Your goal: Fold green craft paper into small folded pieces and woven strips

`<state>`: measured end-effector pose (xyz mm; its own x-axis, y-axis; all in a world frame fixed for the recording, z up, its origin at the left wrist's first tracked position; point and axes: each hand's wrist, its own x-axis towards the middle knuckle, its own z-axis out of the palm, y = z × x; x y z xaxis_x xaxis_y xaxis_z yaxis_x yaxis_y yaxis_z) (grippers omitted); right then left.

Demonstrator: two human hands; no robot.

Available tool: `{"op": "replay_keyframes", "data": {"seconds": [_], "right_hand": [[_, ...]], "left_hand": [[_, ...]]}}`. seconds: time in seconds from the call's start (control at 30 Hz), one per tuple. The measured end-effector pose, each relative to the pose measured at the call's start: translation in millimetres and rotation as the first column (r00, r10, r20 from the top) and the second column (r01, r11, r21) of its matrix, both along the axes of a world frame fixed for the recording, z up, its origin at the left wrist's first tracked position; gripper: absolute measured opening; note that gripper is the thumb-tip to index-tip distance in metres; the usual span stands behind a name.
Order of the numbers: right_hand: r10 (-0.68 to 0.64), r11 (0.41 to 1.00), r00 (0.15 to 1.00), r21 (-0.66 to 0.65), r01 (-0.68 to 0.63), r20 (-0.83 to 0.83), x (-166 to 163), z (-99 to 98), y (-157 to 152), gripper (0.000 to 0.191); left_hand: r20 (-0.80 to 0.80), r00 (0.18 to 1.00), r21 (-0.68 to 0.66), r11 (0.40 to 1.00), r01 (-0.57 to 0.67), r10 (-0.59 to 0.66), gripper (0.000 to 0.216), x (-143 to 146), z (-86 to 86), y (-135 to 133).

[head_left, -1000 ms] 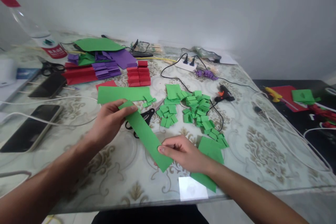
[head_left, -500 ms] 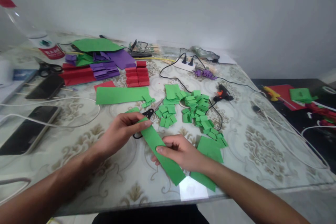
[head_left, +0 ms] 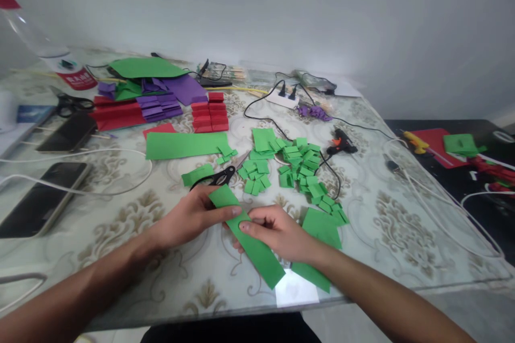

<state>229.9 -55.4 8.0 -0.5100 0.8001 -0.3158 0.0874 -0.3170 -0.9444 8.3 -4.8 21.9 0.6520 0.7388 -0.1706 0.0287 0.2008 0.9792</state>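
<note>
A flat green paper strip (head_left: 261, 255) slants across the table's front middle, held in both hands. My left hand (head_left: 197, 214) pinches its upper part with the thumb on top. My right hand (head_left: 277, 230) grips it close by, thumb on top and the other fingers partly hidden underneath. Black-handled scissors (head_left: 219, 177) lie just beyond my left hand, blades pointing away. A small green paper piece (head_left: 197, 174) rests beside their handles. Several small green folded paper pieces (head_left: 300, 163) are heaped past the hands. Larger green sheets (head_left: 322, 228) lie by my right forearm.
A glue gun (head_left: 341, 142) and a power strip (head_left: 282, 98) with black cables stand farther back. Two phones (head_left: 44, 195) and a white cable lie left, near a bottle (head_left: 66, 61). Red folded paper (head_left: 210, 113) and a wide green strip (head_left: 185, 146) lie behind the scissors.
My left hand has slid down the green strip toward my right hand, uncovering the scissors' handles and the small green piece. My right hand has hardly moved.
</note>
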Motion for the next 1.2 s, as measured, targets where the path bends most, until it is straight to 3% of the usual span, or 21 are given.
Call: {"op": "replay_keyframes", "data": {"seconds": [0.63, 0.8, 1.0, 1.2], "right_hand": [[0.003, 0.998, 1.000, 0.068, -0.005, 0.031, -0.8, 2.6, 1.4, 0.049], [-0.016, 1.000, 1.000, -0.001, 0.016, 0.004, 0.2, 0.3, 0.7, 0.047], [-0.092, 0.993, 0.996, -0.077, 0.091, -0.011, 0.4, -2.7, 1.8, 0.046], [-0.087, 0.985, 0.994, -0.153, 0.077, -0.063, 0.8, -2.0, 2.6, 0.050]], "left_hand": [[-0.089, 0.996, 0.092, 0.996, -0.002, 0.010, 0.024, 0.9, 0.8, -4.9], [-0.098, 0.995, 0.042, 0.999, 0.018, -0.014, 0.025, -2.5, -4.6, -3.7], [-0.178, 0.983, 0.181, 0.981, 0.075, -0.042, 0.040, -2.8, -5.3, 1.5], [-0.173, 0.983, 0.229, 0.973, -0.027, 0.068, 0.042, -2.3, -4.1, 4.9]]}}
